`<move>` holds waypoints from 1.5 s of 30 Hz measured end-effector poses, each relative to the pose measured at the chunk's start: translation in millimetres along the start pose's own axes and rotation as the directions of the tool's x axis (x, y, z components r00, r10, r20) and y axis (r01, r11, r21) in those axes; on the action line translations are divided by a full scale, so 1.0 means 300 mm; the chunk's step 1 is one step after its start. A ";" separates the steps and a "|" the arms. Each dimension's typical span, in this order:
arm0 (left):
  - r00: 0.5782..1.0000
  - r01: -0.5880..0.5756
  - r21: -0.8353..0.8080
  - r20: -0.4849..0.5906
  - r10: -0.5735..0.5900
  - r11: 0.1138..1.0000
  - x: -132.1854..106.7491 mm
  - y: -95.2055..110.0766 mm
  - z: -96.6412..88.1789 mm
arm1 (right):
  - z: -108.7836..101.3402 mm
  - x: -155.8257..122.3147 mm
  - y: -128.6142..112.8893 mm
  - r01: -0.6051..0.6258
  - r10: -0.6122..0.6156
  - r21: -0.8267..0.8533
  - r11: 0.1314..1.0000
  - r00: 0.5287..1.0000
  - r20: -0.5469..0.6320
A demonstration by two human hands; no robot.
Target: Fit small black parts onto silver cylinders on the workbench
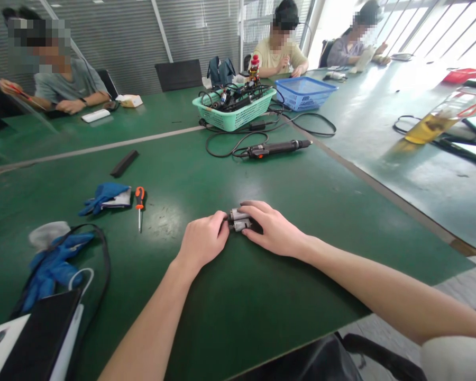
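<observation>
Two small silver motors (240,224) lie side by side on the green table, between my hands. My left hand (205,238) is closed at their dark left ends, thumb and fingertips pressed together there. From the other side my right hand (275,228) curls round the right ends, with fingers over the far motor and the thumb at the near one. Its palm hides part of them. Left of my hands lies a screwdriver (140,206) with an orange and black handle. A black electric screwdriver (277,149) with a cord rests beyond the motors.
Blue gloves (107,197) and a dark bar (124,163) lie to the left, a phone (39,338) at the near left. A green basket (234,114) of cabled parts and a blue basket (305,94) stand farther back. Several people sit around the table. A bottle (432,124) is tilted at right.
</observation>
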State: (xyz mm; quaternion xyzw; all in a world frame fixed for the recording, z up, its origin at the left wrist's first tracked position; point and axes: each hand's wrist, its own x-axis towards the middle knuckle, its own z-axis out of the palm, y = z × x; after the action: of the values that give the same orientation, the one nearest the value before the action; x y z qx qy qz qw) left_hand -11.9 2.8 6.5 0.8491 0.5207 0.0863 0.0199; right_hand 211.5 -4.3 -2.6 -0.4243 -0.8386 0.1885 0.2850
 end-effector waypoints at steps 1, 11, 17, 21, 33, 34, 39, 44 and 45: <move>1.000 -0.002 -0.006 0.005 0.002 1.000 -0.001 -0.002 -0.003 | -0.001 0.000 -0.001 0.002 -0.002 -0.004 1.000 1.000 0.001; 1.000 0.013 0.027 0.023 -0.014 1.000 -0.002 -0.001 0.001 | 0.017 -0.005 0.010 -0.015 0.018 -0.088 0.996 0.999 0.037; 0.998 -0.051 -0.003 0.020 0.051 0.999 -0.010 0.003 -0.010 | 0.016 -0.002 0.009 -0.017 0.020 -0.087 0.996 0.999 0.036; 1.000 -0.024 -0.029 -0.003 0.024 0.999 -0.014 0.006 -0.011 | 0.010 -0.004 -0.002 -0.017 0.020 -0.082 0.997 0.999 0.042; 0.994 -0.106 -0.080 -0.044 0.103 0.991 -0.006 0.002 0.005 | -0.017 0.007 0.007 0.103 -0.099 -0.132 0.986 0.994 0.036; 0.994 -0.103 -0.082 -0.044 0.100 0.991 -0.005 0.002 0.006 | -0.026 0.007 0.006 0.123 -0.118 -0.145 0.982 0.992 0.042; 0.995 -0.094 -0.074 -0.043 0.091 0.993 -0.006 0.007 0.006 | -0.064 -0.006 -0.035 0.190 -0.167 -0.288 0.939 0.981 0.103; 0.995 -0.089 -0.063 -0.048 0.086 0.994 -0.006 0.012 0.010 | -0.072 -0.012 -0.069 0.192 -0.130 -0.380 0.905 0.974 0.185; 0.995 -0.089 -0.059 -0.047 0.087 0.994 -0.006 0.013 0.011 | -0.069 -0.012 -0.067 0.184 -0.122 -0.378 0.908 0.976 0.181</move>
State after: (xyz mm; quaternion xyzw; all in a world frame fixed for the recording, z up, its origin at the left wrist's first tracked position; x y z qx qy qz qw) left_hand -8.7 -0.3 3.4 0.8681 0.4803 0.1218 0.0302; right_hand 214.2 -17.1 23.5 -0.3897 -0.9094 0.0260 0.1428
